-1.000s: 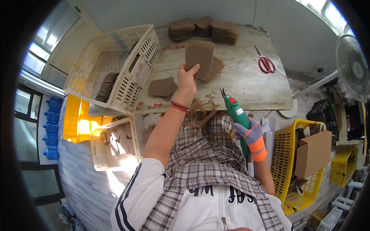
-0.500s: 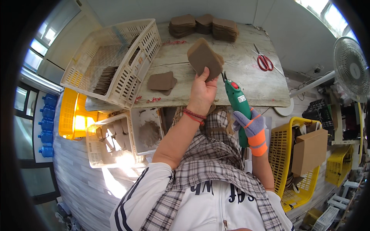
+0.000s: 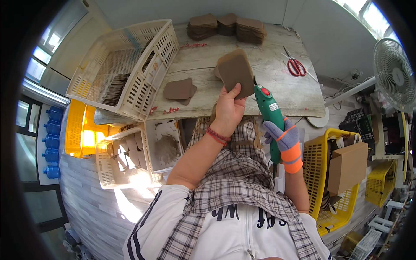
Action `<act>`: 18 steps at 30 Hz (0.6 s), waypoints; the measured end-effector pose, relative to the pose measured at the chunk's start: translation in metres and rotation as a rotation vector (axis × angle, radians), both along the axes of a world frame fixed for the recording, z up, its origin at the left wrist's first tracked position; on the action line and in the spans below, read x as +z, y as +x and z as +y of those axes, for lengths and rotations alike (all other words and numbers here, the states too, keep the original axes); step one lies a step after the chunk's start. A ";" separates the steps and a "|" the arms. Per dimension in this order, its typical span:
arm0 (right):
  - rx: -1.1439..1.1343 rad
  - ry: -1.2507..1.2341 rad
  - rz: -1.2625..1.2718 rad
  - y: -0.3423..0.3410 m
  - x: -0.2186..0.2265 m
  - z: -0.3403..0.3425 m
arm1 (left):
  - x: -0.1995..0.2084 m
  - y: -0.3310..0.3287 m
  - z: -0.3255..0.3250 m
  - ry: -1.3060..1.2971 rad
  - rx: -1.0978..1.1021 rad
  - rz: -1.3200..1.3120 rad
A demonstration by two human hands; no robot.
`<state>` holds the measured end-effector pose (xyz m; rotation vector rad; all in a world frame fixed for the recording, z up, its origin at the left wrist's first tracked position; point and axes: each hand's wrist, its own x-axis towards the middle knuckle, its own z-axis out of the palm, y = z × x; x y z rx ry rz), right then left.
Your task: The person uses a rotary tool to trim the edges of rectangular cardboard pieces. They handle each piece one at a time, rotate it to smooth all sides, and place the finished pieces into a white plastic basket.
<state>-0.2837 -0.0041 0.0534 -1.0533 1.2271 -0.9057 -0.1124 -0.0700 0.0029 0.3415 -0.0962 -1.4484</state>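
Observation:
My bare left hand grips brown rounded-corner pieces above the table, thumb on top and fingers hidden beneath. At least one more piece peeks out behind the front one. In my right hand, covered by a grey and orange glove, is a green handheld electric cutter with a red button. Its dark pointed tip reaches the right edge of the held pieces; whether they touch I cannot tell. To the left, a few similar brown pieces lie on the table.
Stacks of brown pieces stand at the table's back. Red-handled scissors lie at its right. A white crate holding pieces occupies the left side. A yellow basket with a cardboard box and a fan stand at right.
My left hand has turned the brown pieces, bringing their right edge closer to the cutter's tip. The cutter now points a little more to the left.

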 end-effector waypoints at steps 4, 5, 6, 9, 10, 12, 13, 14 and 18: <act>-0.007 0.012 0.039 -0.002 0.004 -0.001 | -0.004 0.000 0.011 -0.064 -0.050 -0.117; -0.009 0.019 0.044 -0.002 0.005 -0.001 | -0.005 0.001 0.013 -0.074 -0.058 -0.141; -0.012 0.014 0.038 -0.003 0.006 -0.001 | -0.006 0.000 0.015 -0.084 -0.067 -0.166; -0.021 0.002 0.022 -0.004 0.008 -0.002 | -0.012 0.002 0.022 -0.069 -0.100 -0.213; -0.023 -0.001 0.018 -0.005 0.009 -0.003 | -0.014 0.003 0.024 -0.057 -0.111 -0.223; -0.013 -0.008 0.008 -0.008 0.008 -0.004 | -0.016 0.009 0.029 -0.026 -0.136 -0.297; -0.001 -0.011 0.002 -0.010 0.008 -0.004 | -0.017 0.013 0.031 -0.011 -0.149 -0.334; 0.011 -0.015 -0.004 -0.012 0.007 -0.004 | -0.016 0.017 0.032 -0.018 -0.146 -0.379; 0.077 -0.005 0.091 -0.022 0.017 0.001 | -0.010 0.043 0.034 -0.036 -0.182 -0.580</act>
